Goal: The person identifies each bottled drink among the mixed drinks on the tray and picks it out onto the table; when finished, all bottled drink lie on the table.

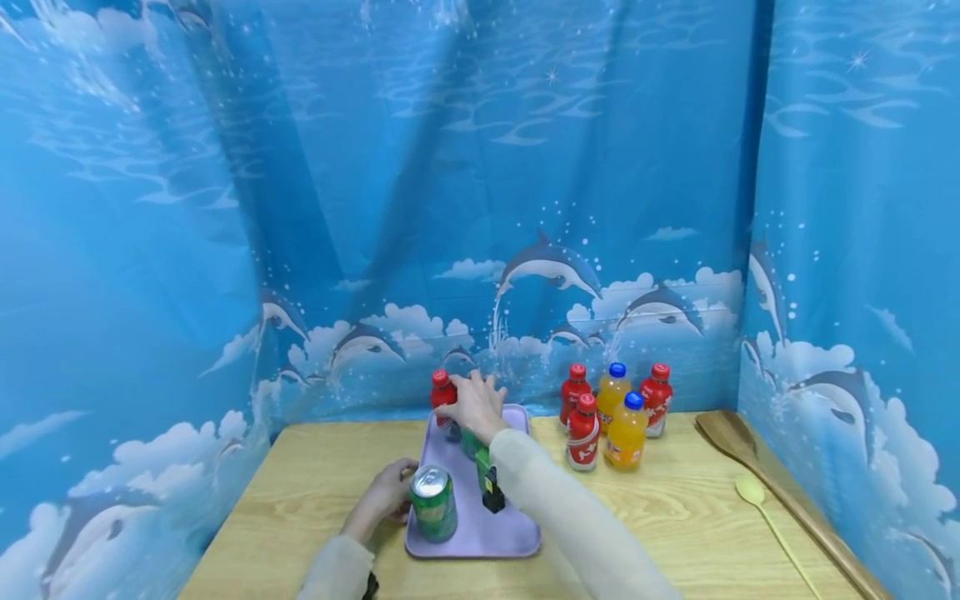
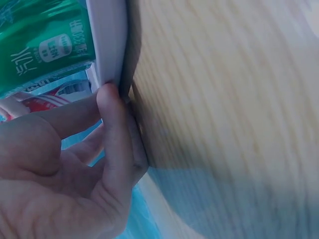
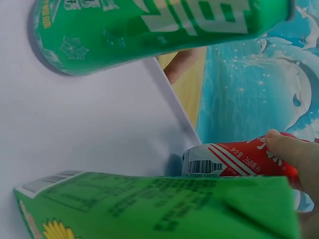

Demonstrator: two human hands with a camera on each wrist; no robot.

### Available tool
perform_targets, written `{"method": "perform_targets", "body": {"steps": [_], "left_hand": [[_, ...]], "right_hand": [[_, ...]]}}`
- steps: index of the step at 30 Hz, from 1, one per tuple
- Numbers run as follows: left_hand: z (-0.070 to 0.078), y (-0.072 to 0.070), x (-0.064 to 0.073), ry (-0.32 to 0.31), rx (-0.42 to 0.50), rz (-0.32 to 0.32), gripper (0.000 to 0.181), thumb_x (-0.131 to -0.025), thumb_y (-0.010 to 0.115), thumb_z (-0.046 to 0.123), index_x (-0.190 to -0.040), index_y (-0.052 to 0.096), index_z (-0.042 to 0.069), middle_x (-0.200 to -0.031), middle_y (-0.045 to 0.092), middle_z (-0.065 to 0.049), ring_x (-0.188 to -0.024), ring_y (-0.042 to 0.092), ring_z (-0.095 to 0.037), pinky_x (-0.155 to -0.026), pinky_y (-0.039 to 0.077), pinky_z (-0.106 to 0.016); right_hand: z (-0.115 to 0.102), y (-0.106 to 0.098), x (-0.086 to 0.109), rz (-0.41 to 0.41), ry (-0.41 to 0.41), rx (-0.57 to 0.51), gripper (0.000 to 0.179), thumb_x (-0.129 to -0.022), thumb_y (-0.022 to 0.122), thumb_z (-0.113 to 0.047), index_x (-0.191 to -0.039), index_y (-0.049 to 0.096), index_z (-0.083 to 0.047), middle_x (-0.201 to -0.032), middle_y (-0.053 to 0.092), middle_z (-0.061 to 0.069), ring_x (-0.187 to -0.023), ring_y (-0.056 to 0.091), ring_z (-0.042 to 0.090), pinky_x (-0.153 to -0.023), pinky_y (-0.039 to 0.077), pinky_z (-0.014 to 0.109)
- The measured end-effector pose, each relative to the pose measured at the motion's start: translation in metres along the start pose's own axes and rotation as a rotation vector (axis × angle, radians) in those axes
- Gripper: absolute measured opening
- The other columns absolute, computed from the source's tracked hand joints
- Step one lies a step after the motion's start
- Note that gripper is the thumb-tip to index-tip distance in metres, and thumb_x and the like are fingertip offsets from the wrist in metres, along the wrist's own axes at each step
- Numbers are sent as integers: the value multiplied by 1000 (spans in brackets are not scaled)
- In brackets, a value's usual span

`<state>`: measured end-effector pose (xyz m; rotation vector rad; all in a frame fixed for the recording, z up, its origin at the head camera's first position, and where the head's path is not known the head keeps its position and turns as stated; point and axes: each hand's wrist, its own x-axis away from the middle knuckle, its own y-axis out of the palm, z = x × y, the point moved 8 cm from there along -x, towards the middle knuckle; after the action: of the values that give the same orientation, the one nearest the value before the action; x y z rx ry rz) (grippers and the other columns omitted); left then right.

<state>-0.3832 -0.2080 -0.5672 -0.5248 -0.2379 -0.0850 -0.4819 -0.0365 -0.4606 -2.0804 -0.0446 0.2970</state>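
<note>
A lilac tray [image 1: 487, 533] lies on the table, its near left corner holding an upright green soda can [image 1: 433, 510]. My left hand [image 1: 390, 490] is at the tray's left side. In the left wrist view its fingertips [image 2: 110, 94] pinch the tray rim [image 2: 110, 45]. My right hand [image 1: 478, 404] reaches over the tray and grips a red-capped bottle [image 1: 442, 393] at the far left corner. The right wrist view shows the thumb on that bottle's red label [image 3: 249, 155]. A green carton [image 3: 149, 204] stands on the tray, partly hidden by the right forearm in the head view.
Right of the tray stand several bottles: red ones [image 1: 582, 433] and orange ones with blue caps [image 1: 626, 433]. A wooden spatula [image 1: 738, 442] and a pale yellow spoon [image 1: 752, 490] lie at the table's right side. A blue dolphin curtain [image 1: 480, 208] hangs behind the table.
</note>
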Motion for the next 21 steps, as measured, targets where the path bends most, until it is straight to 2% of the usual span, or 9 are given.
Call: {"method": "perform_targets", "body": {"steps": [3,6,9,11,13,21], "left_hand": [[0,1,0,-6,-1,-3,38,-105,55,12,-142,57,2,-95,66,-14,-61,57,-16,-50,54,-24],[0,2,1,-2,-3,2,36,-105,55,10,-140,57,1,-91,65,-14,-59,57,-15,-49,54,-24],[1,1,4,-1,1,9,35,-105,55,10,-139,57,-1,-89,64,-15,-59,57,-16,-49,53,-24],[2,1,5,-7,6,8,36,-106,55,10,-140,56,-1,-89,64,-14,-60,57,-16,-49,53,-24],[2,1,7,-7,4,5,36,-106,54,11,-140,55,-2,-89,64,-14,-61,57,-16,-49,53,-24],[1,3,4,-15,-12,2,38,-107,54,13,-142,54,-1,-90,65,-15,-63,59,-17,-50,54,-24]], "right_hand": [[-4,-7,1,24,-26,-12,69,-87,82,-51,-148,61,-26,-138,67,7,-127,54,35,-114,38,70],[-9,-13,3,40,-60,-58,70,-88,82,-48,-150,58,-25,-139,70,6,-132,57,35,-121,30,75],[-14,-19,6,34,-94,-104,71,-89,82,-46,-152,57,-25,-135,74,5,-124,65,29,-117,44,62],[-16,-22,7,30,-106,-132,70,-90,81,-45,-152,55,-26,-132,75,3,-118,69,25,-107,55,52],[-17,-26,9,27,-113,-166,70,-91,80,-44,-153,54,-27,-133,74,2,-114,71,22,-94,60,43],[-17,-45,15,78,-145,-330,67,-94,77,-39,-156,51,-31,-140,70,2,-118,70,24,-95,60,46]]}}
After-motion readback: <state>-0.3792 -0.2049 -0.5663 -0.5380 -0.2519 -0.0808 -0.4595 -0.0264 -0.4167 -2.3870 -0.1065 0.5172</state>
